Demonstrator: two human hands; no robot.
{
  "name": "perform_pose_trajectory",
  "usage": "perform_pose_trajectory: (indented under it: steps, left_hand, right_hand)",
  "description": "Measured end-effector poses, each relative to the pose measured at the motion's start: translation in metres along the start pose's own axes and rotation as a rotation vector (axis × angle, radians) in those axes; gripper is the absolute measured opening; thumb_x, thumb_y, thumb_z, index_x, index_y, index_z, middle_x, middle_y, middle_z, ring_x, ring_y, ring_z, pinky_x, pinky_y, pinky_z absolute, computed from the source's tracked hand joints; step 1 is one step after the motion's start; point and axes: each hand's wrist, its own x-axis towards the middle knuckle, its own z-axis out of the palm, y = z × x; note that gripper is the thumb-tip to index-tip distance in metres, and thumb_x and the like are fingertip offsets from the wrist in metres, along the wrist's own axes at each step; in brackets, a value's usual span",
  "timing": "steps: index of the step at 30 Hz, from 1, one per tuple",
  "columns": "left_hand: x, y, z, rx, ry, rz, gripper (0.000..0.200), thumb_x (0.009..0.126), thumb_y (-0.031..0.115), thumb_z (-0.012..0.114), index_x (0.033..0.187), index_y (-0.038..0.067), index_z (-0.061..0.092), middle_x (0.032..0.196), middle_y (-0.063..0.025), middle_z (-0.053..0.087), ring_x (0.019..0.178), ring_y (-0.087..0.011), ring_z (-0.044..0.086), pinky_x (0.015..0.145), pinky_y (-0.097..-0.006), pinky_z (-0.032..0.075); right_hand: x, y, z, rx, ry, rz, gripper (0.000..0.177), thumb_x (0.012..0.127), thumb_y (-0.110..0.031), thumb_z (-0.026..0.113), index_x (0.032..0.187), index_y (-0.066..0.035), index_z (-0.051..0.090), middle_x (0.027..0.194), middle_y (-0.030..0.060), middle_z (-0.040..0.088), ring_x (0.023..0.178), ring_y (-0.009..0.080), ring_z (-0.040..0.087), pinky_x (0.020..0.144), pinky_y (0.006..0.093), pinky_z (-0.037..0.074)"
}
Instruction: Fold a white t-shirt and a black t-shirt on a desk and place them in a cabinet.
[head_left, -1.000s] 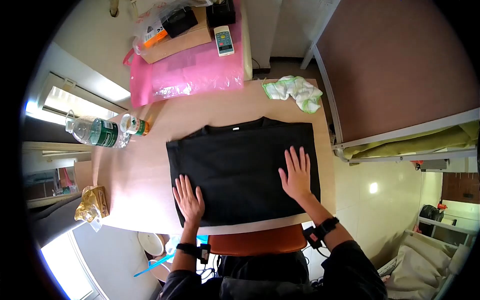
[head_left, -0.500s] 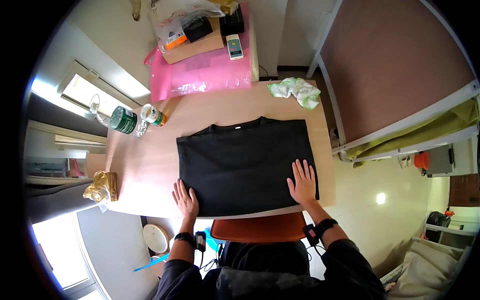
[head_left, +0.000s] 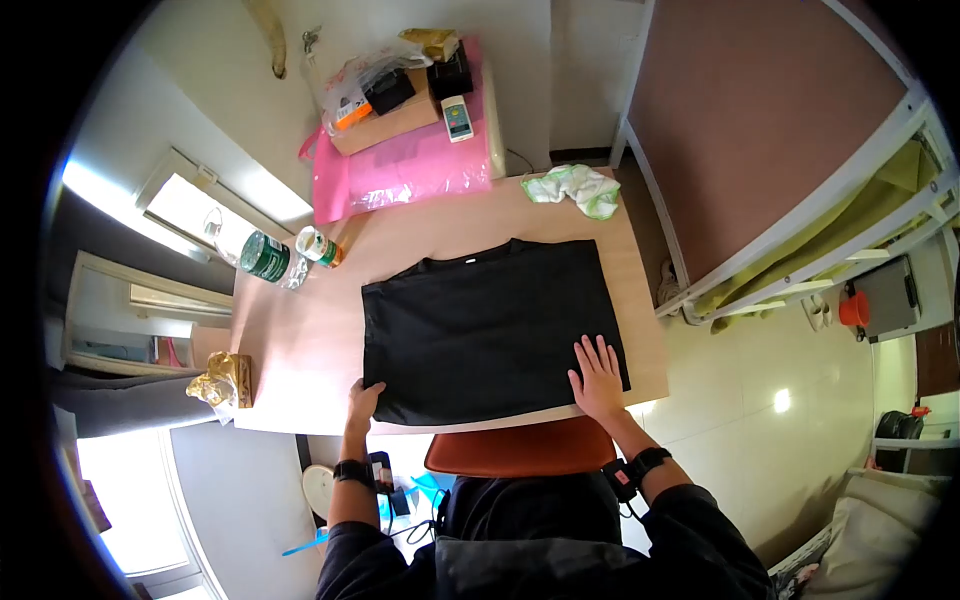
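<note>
A black T-shirt [head_left: 490,335] lies folded into a wide rectangle on the wooden table [head_left: 300,370], its neckline toward the far side. At the near left corner, my left hand [head_left: 364,402] pinches the shirt's edge, thumb on top and the other fingers mostly out of sight. My right hand [head_left: 599,383] rests flat on the near right part of the cloth, fingers stretched out.
At the back sit a pink plastic package [head_left: 400,187], a cardboard box [head_left: 390,127] and a remote control [head_left: 457,119]. A green-labelled bottle [head_left: 265,256] and cup [head_left: 318,247] stand left; a tissue box [head_left: 240,380] is nearer. A white cloth [head_left: 575,188] lies back right.
My left hand has gone from lying flat with spread fingers to gripping the shirt's left corner. My right hand stays flat on the fabric. The head view has shifted slightly.
</note>
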Motion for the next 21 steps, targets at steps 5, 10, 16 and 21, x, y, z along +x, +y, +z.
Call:
perform_pose_trajectory:
  steps: [5, 10, 16, 21]
  left_hand:
    - [-0.033, 0.065, 0.009, 0.429, 0.119, 0.378, 0.038, 0.090, 0.017, 0.057, 0.119, -0.006, 0.054, 0.111, -0.0250, 0.063, 0.106, -0.0357, 0.060, 0.088, -0.0382, 0.047]
    - [-0.093, 0.176, 0.078, 0.369, 0.003, 0.755, 0.038, 0.091, 0.019, 0.054, 0.122, -0.002, 0.054, 0.101, -0.0275, 0.064, 0.095, -0.0431, 0.062, 0.084, -0.0461, 0.049]
    - [-0.164, 0.241, 0.256, 0.720, -0.271, 0.760, 0.047, 0.089, 0.022, 0.053, 0.131, 0.001, 0.047, 0.096, -0.0284, 0.064, 0.094, -0.0434, 0.061, 0.086, -0.0491, 0.048]
    - [-0.165, 0.150, 0.357, 0.626, -0.606, 0.850, 0.048, 0.089, 0.030, 0.056, 0.128, 0.002, 0.048, 0.113, -0.0219, 0.062, 0.102, -0.0380, 0.060, 0.087, -0.0418, 0.049]
  right_hand:
    - [-0.001, 0.002, 0.001, 0.036, 0.027, -0.013, 0.050, 0.090, -0.027, 0.055, 0.134, -0.005, 0.046, 0.146, 0.0121, 0.038, 0.138, 0.0339, 0.028, 0.114, 0.0469, 0.021]
    - [-0.003, 0.009, 0.005, 0.117, 0.051, -0.031, 0.047, 0.092, -0.027, 0.054, 0.132, -0.003, 0.048, 0.144, 0.0137, 0.041, 0.136, 0.0352, 0.032, 0.113, 0.0463, 0.024]
    - [0.003, 0.042, 0.001, 1.935, 0.144, 0.574, 0.055, 0.097, -0.048, 0.043, 0.134, -0.007, 0.045, 0.131, 0.0125, 0.055, 0.121, 0.0313, 0.052, 0.103, 0.0476, 0.038]
    - [0.004, 0.085, -0.033, 2.280, 0.074, 0.826, 0.063, 0.091, -0.055, 0.052, 0.131, -0.006, 0.048, 0.117, 0.0108, 0.061, 0.105, 0.0269, 0.058, 0.094, 0.0393, 0.045]
